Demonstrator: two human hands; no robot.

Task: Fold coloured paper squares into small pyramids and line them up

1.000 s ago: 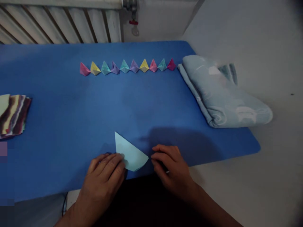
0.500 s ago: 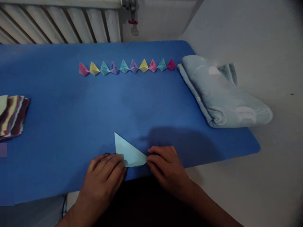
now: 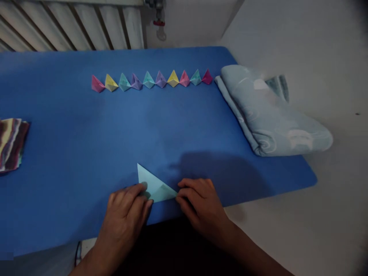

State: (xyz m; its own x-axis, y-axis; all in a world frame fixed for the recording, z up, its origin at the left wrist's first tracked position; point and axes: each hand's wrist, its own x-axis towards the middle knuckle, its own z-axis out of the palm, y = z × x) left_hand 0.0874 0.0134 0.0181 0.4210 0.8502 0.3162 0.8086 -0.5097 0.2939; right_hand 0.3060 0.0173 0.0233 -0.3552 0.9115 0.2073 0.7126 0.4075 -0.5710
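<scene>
A pale blue-green sheet of origami paper (image 3: 153, 186), folded into a triangle, lies near the front edge of the blue table, one point aimed away from me. My left hand (image 3: 125, 209) grips its lower left side, fingertips on top and thumb at the bottom edge. At the right corner, my right hand (image 3: 202, 201) pinches the paper between thumb and fingers. Across the back of the table runs a row of small folded paper shapes (image 3: 148, 79) in pink, yellow, teal and purple, well apart from both hands.
On the left lies a stack of coloured paper (image 3: 13, 145), partly cut off by the view. A folded light blue blanket (image 3: 270, 115) rests at the table's right side against the wall. Behind the blue table (image 3: 86, 153) stands a white radiator (image 3: 71, 23) with a red-handled valve (image 3: 159, 23).
My left fingers have shifted slightly left and their thumb now shows at the paper's bottom edge. The paper's bulging lower edge looks flatter and straighter. The right hand keeps its pinch.
</scene>
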